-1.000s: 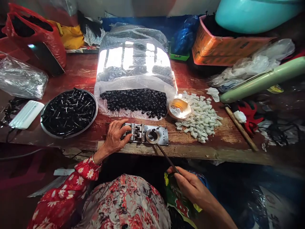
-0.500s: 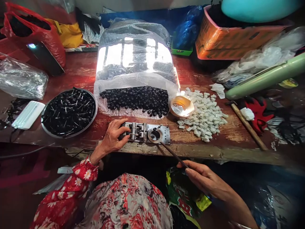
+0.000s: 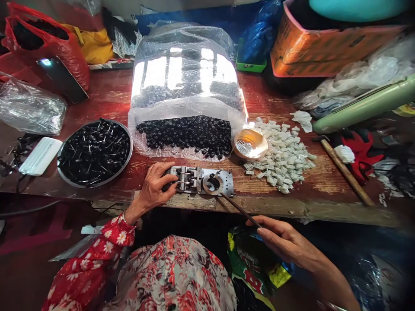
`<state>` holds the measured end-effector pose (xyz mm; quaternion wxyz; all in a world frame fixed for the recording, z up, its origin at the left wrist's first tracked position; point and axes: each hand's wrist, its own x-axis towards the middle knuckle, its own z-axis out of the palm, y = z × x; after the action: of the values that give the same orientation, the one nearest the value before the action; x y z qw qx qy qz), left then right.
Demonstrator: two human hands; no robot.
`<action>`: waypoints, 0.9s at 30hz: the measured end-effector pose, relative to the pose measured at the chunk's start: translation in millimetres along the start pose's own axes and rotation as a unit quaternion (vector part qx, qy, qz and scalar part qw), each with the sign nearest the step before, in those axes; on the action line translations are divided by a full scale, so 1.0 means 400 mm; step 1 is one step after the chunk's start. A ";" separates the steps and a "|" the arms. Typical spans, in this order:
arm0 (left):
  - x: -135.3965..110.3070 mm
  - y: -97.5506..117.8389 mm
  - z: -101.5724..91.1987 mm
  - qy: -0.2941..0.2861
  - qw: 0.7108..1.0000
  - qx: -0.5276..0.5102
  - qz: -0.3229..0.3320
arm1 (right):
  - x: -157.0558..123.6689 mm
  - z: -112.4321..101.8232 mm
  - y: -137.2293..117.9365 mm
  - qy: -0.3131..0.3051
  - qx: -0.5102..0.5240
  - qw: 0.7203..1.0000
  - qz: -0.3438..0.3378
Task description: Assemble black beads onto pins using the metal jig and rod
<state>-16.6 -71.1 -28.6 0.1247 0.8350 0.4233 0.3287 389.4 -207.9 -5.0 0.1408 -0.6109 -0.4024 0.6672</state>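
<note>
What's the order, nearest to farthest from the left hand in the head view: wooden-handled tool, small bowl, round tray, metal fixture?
From the left hand:
1. Metal fixture: touching, on its right.
2. Round tray: to the left.
3. Small bowl: to the right, beyond the fixture.
4. Wooden-handled tool: far right.

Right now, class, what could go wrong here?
The left hand rests on the metal jig, so a moving part might pinch it. The jig lies near the front edge of the table; a hard pull on the dark rod in the right hand might shift it. The small bowl beside the white pieces could tip if bumped.
</note>
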 end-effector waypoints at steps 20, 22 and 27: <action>-0.005 -0.005 -0.011 -0.007 1.000 0.004 -0.010 | -0.034 0.257 0.034 0.065 0.067 0.995 -0.043; -0.004 -0.002 -0.015 -0.001 1.000 -0.008 -0.014 | -0.033 0.259 0.035 0.062 0.078 0.994 -0.041; 0.023 0.001 -0.021 0.018 0.997 -0.042 -0.054 | -0.032 0.253 0.032 0.061 0.081 0.994 -0.038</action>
<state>-17.8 -64.6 -18.1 0.1698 0.7987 0.4561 0.3538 302.2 -261.7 -12.2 0.2399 -0.6214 -0.3603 0.6530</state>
